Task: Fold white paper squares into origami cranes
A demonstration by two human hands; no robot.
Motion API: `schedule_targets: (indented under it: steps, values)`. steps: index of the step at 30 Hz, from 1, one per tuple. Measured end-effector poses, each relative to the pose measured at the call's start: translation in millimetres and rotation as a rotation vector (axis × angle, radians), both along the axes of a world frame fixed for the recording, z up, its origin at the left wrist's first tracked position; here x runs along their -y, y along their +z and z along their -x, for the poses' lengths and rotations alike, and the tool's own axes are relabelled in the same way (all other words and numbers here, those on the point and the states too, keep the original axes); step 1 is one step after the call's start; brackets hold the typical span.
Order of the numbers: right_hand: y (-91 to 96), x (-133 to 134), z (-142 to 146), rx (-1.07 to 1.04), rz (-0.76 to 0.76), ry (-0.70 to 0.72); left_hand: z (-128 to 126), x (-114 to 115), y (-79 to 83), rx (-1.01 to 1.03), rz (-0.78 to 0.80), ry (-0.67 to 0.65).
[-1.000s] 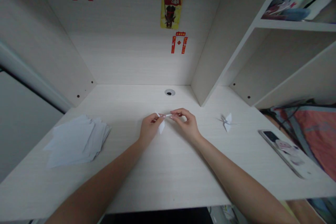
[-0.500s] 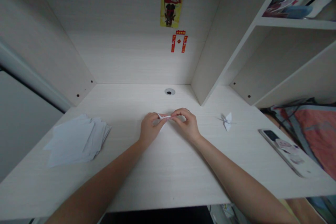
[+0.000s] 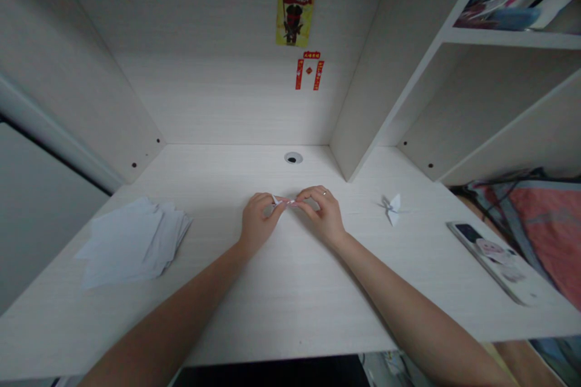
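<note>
Between my fingertips, just above the middle of the desk, is a small piece of folded white paper (image 3: pixel 275 200). My left hand (image 3: pixel 261 217) pinches its left part, and a white point sticks up by the thumb. My right hand (image 3: pixel 321 211), with a ring on one finger, is closed in a pinch at the right end. Fingers cover most of the paper, so its full shape is hidden. To the right of my right hand lies a finished-looking folded paper crane (image 3: pixel 393 210) with its wings spread.
A loose stack of white paper sheets (image 3: pixel 129 245) lies on the left of the desk (image 3: pixel 281 308). On the right rests a phone (image 3: pixel 490 261) in a decorated case. Behind are a cable hole (image 3: pixel 293 158) and an upright divider (image 3: pixel 363 115). Red cloth (image 3: pixel 540 224) sits beyond the right edge.
The folded paper has turned in my fingers, and less of it shows below my left thumb. Both hands keep nearly the same place and their pinch.
</note>
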State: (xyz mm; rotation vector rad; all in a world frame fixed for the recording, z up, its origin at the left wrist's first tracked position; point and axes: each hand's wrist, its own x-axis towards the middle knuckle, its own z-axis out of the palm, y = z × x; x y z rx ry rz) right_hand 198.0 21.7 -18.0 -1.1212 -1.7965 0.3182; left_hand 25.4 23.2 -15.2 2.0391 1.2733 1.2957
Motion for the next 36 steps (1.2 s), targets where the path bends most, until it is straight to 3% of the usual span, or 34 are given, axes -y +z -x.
schedule_targets:
  steps: [18, 29, 36]
  values:
    - [-2.7, -1.3, -2.1, 0.144, -0.042, -0.008, 0.6, 0.6, -0.4, -0.057, -0.056, 0.021]
    - [-1.0, -0.9, 0.8, 0.293, -0.027, -0.027, 2.1, 2.0, 2.9, -0.238, -0.187, 0.057]
    - [-0.8, 0.1, 4.1, 0.246, 0.017, 0.001, 2.8, 2.1, 0.9, -0.26, -0.217, 0.077]
